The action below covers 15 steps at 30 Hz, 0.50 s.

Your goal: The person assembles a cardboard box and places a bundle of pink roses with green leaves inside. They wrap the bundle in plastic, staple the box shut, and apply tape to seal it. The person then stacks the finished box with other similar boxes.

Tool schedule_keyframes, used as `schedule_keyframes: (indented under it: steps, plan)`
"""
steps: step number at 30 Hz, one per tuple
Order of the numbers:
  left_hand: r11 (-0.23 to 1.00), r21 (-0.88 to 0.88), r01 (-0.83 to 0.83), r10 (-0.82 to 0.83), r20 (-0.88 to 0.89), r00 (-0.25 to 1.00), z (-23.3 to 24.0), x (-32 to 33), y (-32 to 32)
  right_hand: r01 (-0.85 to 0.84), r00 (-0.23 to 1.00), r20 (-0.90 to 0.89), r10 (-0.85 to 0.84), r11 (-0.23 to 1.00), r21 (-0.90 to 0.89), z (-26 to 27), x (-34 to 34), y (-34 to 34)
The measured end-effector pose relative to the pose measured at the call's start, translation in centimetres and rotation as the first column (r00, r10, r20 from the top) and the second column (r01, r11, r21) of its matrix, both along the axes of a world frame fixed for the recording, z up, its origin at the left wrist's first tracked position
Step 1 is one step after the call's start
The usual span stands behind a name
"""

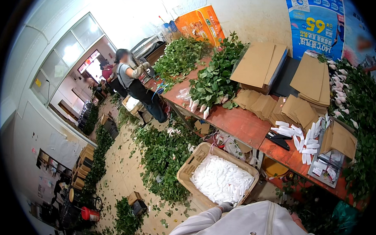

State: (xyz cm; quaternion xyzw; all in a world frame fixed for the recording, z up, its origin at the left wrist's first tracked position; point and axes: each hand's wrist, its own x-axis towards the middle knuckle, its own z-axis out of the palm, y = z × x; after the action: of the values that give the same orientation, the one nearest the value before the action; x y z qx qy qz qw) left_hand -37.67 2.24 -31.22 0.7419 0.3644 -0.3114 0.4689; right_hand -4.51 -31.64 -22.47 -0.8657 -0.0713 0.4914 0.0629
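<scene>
My left hand [226,206], in a grey glove, grips the near rim of a tan plastic crate [184,173]. The crate is full of small white mesh-like sleeves [221,178] and stands tilted in view beside the red table [238,122]. My right hand is mostly hidden by my light jacket; only a pinkish sliver [297,220] shows past its right side, and I cannot tell what it holds. On the table lie more white sleeves [310,141], a black stapler [279,140] and a metal tray [326,171] with small boxes.
Brown cardboard sheets [257,63] and leafy rose stems [217,76] with wrapped buds cover much of the table. Heaped stems [164,161] lie left of the crate. Leaves litter the tiled floor [127,169]. A co-worker [134,82] in a dark apron stands at the table's far end.
</scene>
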Motion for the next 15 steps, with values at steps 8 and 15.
schedule_keyframes:
  steps: [8,15]
  plan:
    - [1.000,0.000,-0.007,0.007,-0.011,1.000,0.7,0.3,-0.1,0.007,1.000,0.009,-0.007,1.000,0.006,-1.8,0.4,-0.4]
    - [1.000,0.005,0.007,-0.007,-0.014,1.000,0.1,0.3,0.0,-0.017,0.999,-0.030,0.018,1.000,0.005,-1.6,0.8,-0.5]
